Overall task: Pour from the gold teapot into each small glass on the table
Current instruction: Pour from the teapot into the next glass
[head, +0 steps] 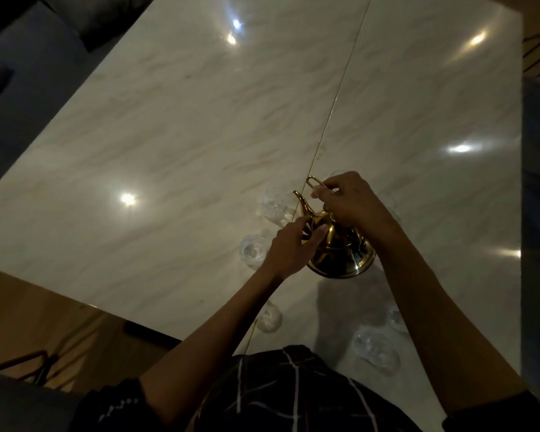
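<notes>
- We see a pale marble table (pixel 200 126) crossed by a thin gold seam.
- The gold teapot (pixel 334 247) is tipped over it, spout aimed at a small glass (pixel 275 205) on the far left.
- Our right hand (pixel 351 201) curls round the pot's wire handle, and our left hand (pixel 289 246) pinches its lid side.
- More glasses ring the pot (all clear, hard to read in the dim light): one by the left wrist (pixel 252 250), one under the left forearm (pixel 270 318), two near the body (pixel 376 349) (pixel 396 318).
</notes>
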Demonstrator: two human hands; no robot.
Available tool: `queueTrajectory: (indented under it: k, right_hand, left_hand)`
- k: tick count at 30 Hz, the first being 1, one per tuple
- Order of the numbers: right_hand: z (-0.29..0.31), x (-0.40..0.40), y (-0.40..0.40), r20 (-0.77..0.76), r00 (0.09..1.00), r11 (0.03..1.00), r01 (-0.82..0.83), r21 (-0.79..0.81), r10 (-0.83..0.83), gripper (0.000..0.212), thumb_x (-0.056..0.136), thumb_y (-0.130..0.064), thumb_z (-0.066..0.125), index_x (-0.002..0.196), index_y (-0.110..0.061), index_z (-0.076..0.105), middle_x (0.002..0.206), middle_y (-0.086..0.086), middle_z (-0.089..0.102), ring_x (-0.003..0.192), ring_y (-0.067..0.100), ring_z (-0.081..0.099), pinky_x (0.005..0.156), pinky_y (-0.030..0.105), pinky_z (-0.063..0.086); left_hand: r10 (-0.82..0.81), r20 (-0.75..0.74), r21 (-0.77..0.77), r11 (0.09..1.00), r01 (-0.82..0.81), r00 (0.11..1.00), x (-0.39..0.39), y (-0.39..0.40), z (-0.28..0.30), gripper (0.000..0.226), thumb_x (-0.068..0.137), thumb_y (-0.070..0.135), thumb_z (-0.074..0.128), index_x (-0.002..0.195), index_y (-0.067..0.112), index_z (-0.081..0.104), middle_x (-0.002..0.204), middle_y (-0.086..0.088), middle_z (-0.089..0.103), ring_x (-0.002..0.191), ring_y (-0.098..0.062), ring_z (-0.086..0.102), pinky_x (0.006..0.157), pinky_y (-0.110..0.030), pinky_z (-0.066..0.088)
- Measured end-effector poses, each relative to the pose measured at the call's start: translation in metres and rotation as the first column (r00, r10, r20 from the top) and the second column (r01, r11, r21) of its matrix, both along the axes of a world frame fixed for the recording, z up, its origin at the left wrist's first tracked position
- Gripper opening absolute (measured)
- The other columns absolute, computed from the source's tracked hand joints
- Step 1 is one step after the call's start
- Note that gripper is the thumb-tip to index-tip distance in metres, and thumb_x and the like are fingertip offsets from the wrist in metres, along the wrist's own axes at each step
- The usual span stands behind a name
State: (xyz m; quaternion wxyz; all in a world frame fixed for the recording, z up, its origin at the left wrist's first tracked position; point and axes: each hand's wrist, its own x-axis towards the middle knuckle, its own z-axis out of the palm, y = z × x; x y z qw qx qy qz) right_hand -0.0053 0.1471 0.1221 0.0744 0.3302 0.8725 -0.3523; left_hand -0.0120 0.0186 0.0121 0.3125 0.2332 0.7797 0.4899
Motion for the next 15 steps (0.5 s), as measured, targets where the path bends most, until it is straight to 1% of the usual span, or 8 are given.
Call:
queueTrajectory:
  k: [2,4,5,7,11,13,15]
  right_hand:
    - [0.007,0.001,0.001,-0.011,1.0,1.0,-0.013,0.008,0.013,0.031,0.088,-0.041,0.058,0.096,-0.018,0.076,0.103,0.003,0.069,0.089,0.021,0.068,0.081,0.044,0.058]
    - [0.014,0.001,0.002,-0.021,0.999,1.0,-0.028,0.01,0.028,0.026,0.092,-0.032,0.058,0.095,-0.015,0.078,0.098,0.006,0.072,0.087,0.021,0.069,0.082,0.044,0.057]
    - [0.017,0.001,0.003,-0.027,0.999,0.999,-0.035,0.014,0.035,0.026,0.093,-0.031,0.058,0.096,-0.014,0.078,0.097,0.007,0.073,0.087,0.021,0.069,0.082,0.044,0.057]
    - [0.022,0.002,0.002,-0.03,0.999,0.999,-0.035,0.014,0.035,0.026,0.093,-0.03,0.058,0.098,-0.014,0.077,0.095,0.007,0.073,0.088,0.02,0.069,0.083,0.043,0.057]
    - [0.029,0.003,0.003,-0.019,0.999,0.999,-0.046,0.014,0.046,0.025,0.094,-0.031,0.058,0.099,-0.015,0.077,0.083,0.0,0.069,0.089,0.02,0.069,0.082,0.038,0.056]
    - [0.033,0.004,0.003,-0.026,0.998,0.998,-0.051,0.02,0.052,0.025,0.094,-0.031,0.058,0.1,-0.015,0.077,0.086,0.002,0.07,0.089,0.02,0.069,0.083,0.039,0.056]
    - [0.036,0.003,0.003,-0.023,0.998,0.998,-0.054,0.022,0.055,0.026,0.094,-0.031,0.059,0.101,-0.014,0.077,0.09,0.005,0.071,0.088,0.02,0.069,0.082,0.042,0.057]
  left_hand:
    - [0.006,-0.014,0.0,1.0,-0.006,1.0,0.002,0.002,0.006,0.049,0.1,0.052,0.047,0.133,0.018,0.058,0.119,0.0,0.068,0.1,-0.01,0.064,0.08,-0.024,0.05]
    - [0.009,-0.038,0.004,1.0,-0.009,0.999,0.004,0.004,0.01,0.047,0.101,0.05,0.047,0.133,0.016,0.058,0.118,-0.002,0.068,0.099,-0.011,0.064,0.072,-0.016,0.045]
    - [0.007,-0.046,0.004,1.0,-0.006,0.999,0.005,0.004,0.012,0.048,0.101,0.049,0.046,0.133,0.016,0.057,0.118,-0.002,0.068,0.1,-0.012,0.065,0.069,-0.012,0.041]
    - [0.009,-0.053,0.008,1.0,-0.009,0.999,0.007,0.005,0.016,0.047,0.101,0.048,0.046,0.134,0.015,0.057,0.118,-0.003,0.068,0.101,-0.013,0.065,0.068,-0.01,0.038]
    - [0.01,-0.052,0.016,1.0,-0.009,0.999,0.008,0.006,0.023,0.044,0.101,0.048,0.047,0.13,0.017,0.059,0.116,-0.002,0.069,0.091,-0.004,0.06,0.068,-0.011,0.039]
    - [0.006,-0.055,0.019,1.0,-0.005,0.998,0.01,0.006,0.024,0.045,0.101,0.05,0.046,0.13,0.018,0.059,0.115,-0.003,0.068,0.091,-0.005,0.06,0.07,-0.015,0.042]
    - [0.005,-0.055,0.013,1.0,-0.004,0.998,0.011,0.006,0.026,0.046,0.101,0.052,0.045,0.131,0.02,0.058,0.115,-0.002,0.068,0.095,-0.009,0.064,0.071,-0.018,0.043]
